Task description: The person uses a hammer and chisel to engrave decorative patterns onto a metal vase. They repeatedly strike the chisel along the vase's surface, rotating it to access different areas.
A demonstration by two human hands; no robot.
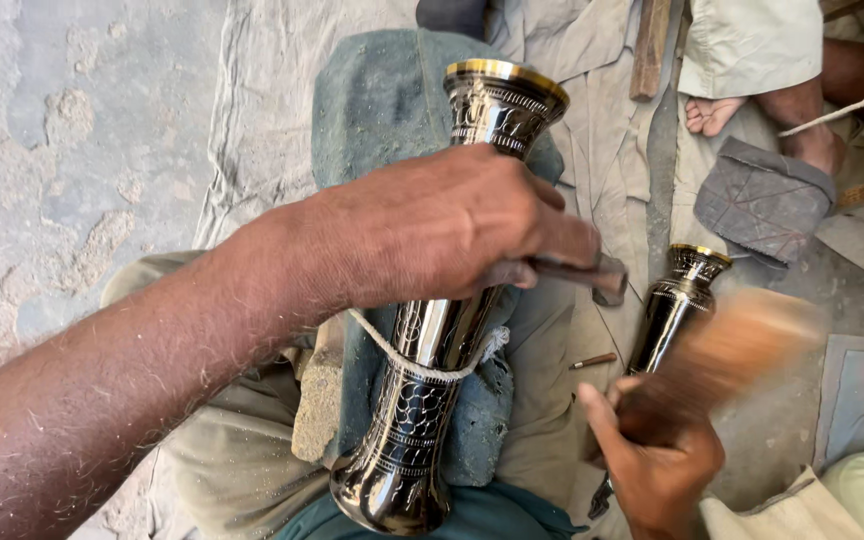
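On grey padding, left hand steadies engraved, flared metal vase.

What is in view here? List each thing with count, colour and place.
engraved vase: one, black and silver, gold rim, centre, on a cushion
cord: one, white, looped around that vase
second vase: one, black, gold rim, right of centre
cushion: one, grey-green, under the engraved vase
another person's foot: one, top right
small chisel: one, dark, in the left hand
mallet: one, brown, blurred, in the right hand
left hand: over the vase
right hand: lower right
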